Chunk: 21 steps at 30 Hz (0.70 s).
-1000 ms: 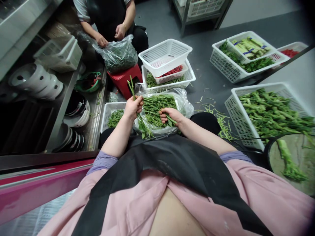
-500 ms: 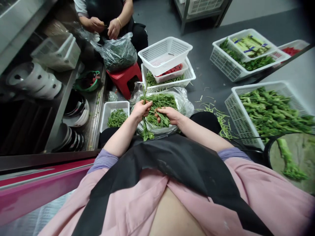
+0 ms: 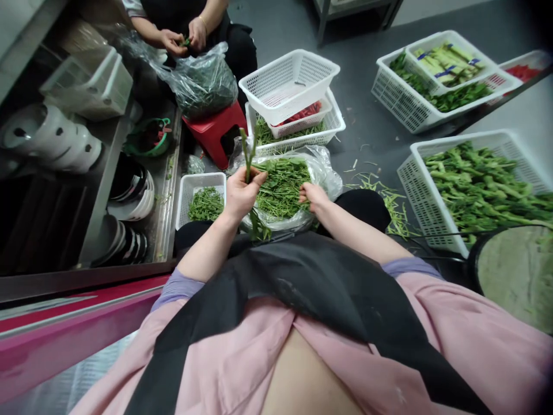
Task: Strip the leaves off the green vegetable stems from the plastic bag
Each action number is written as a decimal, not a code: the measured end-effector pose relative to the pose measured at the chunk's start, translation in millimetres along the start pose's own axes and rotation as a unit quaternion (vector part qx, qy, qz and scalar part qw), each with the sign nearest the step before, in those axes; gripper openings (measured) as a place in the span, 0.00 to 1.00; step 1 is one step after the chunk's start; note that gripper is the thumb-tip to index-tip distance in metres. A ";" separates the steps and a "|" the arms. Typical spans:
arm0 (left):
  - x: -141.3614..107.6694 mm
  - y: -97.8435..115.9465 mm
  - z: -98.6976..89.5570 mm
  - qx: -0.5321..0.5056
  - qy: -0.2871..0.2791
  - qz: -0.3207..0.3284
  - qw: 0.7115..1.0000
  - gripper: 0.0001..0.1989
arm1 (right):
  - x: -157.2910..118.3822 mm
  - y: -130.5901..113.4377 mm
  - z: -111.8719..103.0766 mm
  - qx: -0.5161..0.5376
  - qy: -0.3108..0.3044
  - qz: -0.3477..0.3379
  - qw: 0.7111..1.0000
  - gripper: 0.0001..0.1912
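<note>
My left hand [image 3: 241, 191] is closed around a few upright green leafy stems [image 3: 249, 153]; their bare ends stick up above the fist and the leaves hang below it. Beneath both hands lies a heap of cut greens [image 3: 283, 183] in an open clear plastic bag [image 3: 332, 180]. At the right side of that heap is my right hand [image 3: 315, 197], its fingers curled together. Whatever it may be holding is hidden by the fingers. A small white basket [image 3: 180, 199] with more greens stands left of my left hand.
Ahead are stacked white baskets [image 3: 287, 104], one holding red peppers [image 3: 305, 112]. A co-worker's hands [image 3: 185, 39] work behind a bagged bundle on a red stool [image 3: 216, 129]. To the right stands a basket of thick green stalks [image 3: 479, 184]; trimmings [image 3: 384, 202] litter the floor. Metal shelving [image 3: 166, 190] borders the left.
My right hand has moved right, away from my left, and the leafy bunch that showed in it is no longer visible there. My left hand still grips stems, slightly nearer me.
</note>
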<state>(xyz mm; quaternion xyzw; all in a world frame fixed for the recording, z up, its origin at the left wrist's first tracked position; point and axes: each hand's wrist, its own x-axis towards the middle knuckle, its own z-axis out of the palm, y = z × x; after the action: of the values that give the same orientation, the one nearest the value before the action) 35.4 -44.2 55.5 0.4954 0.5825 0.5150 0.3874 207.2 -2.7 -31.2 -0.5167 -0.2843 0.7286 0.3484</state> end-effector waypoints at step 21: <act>53.2 -4.5 5.1 -0.212 0.046 -0.281 0.935 0.18 | -46.7 -11.1 52.8 -0.223 -0.209 -0.112 0.946 0.12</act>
<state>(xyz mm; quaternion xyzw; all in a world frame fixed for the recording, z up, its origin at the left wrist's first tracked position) 28.3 9.0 53.4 0.1932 0.5921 0.5191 0.5853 169.8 -36.3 19.4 -0.3825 -0.5620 0.6943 0.2361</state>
